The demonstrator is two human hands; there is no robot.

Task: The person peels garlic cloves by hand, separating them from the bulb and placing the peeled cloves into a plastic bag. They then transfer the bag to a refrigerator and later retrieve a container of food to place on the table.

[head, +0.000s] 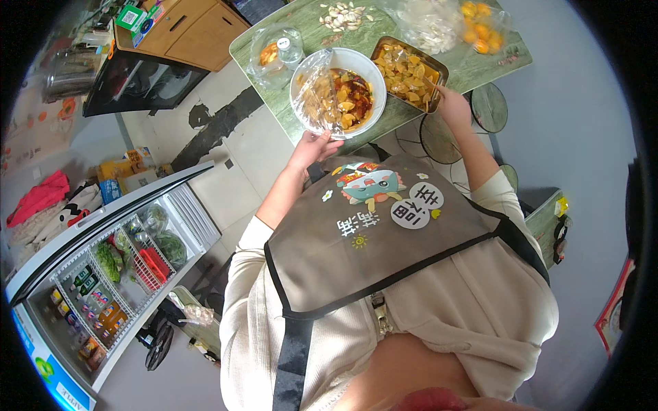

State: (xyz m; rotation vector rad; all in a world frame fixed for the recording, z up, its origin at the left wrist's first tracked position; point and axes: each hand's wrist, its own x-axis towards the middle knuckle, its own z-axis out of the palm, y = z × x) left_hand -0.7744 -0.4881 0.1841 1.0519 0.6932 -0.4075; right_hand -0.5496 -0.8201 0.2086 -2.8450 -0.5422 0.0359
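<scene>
A round white bowl (pixel 381 95) sits on the green marbled table. It holds sliced yellowish food in dark red sauce, and clear plastic film (pixel 313 95) covers its left part. My left hand (pixel 317 147) grips the bowl's near rim, thumb by the film's edge and fingers lower down. To the right is a rectangular metal tray (pixel 443 77) full of yellowish slices (pixel 403 74) in orange liquid. My right hand (pixel 455 109) holds the tray's right side, with the thumb at its rim. The fingers underneath are largely hidden.
Garlic cloves (pixel 344 18), a bag of pale pieces (pixel 434 25) and bagged orange fruit (pixel 481 28) lie on the table (pixel 277 110). A clear bottle (pixel 290 51) stands left of the bowl. Round stools (pixel 439 138) sit below; an open-topped refrigerated cabinet (pixel 123 277) is at left.
</scene>
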